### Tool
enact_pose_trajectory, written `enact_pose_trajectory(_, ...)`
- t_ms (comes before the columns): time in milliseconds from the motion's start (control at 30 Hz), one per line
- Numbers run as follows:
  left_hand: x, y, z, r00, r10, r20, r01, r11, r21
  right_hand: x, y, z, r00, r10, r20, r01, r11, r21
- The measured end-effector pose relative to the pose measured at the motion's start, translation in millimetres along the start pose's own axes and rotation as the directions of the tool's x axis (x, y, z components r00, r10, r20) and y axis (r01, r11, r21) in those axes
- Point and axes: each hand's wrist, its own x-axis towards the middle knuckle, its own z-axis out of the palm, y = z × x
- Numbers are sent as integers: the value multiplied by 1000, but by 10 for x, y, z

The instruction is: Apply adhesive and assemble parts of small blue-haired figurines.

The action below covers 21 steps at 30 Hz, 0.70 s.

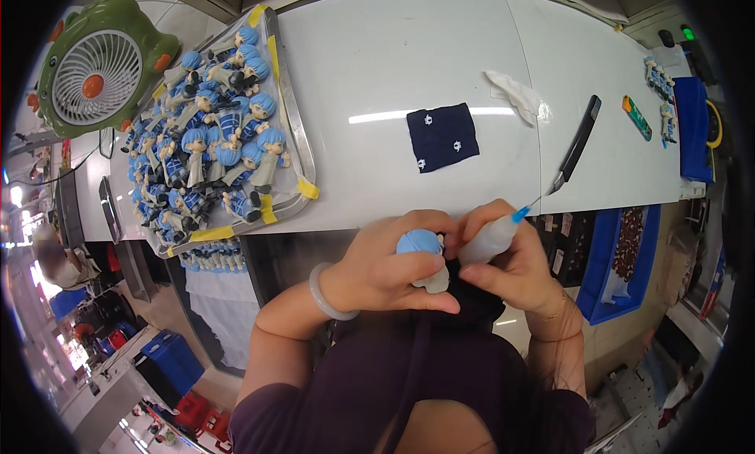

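Just off the near edge of the white worktable (354, 68): left hand (385, 259) and right hand (519, 271) work close together; whether their fingertips touch is unclear.
Left grip: closed around a blue-haired figurine (420, 241), pale lower part showing below the thumb.
Right grip: closed around a translucent squeeze bottle (487, 242); its blue nozzle (520, 214) points away from the figurine. Contents cannot be told.
Figurine handling: hold steady and lightly, preferably leaving the treated surface uncovered.
Bottle handling: squeeze gently; excess pressure could cause drips. Keep the fine tip clear of fingers and of the black-handled knife (576, 143).
Navy cloth (442, 139): lies ahead on the worktable, conveniently placed for wiping.
Taped tray (297, 131): stands left, heaped with similar figurines (197, 143); best kept free of drips.
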Motion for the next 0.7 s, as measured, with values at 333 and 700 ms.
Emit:
enact_pose_trajectory(333, 7, -70, -38, 995, 18, 96, -42, 966, 256, -9, 124, 72, 994, -88, 56, 92, 994, -61)
enact_pose_trajectory(700, 36, 60, -24, 996, 6, 91, -11, 999, 53, -43, 123, 37, 980, -163, 115, 172, 982, -74)
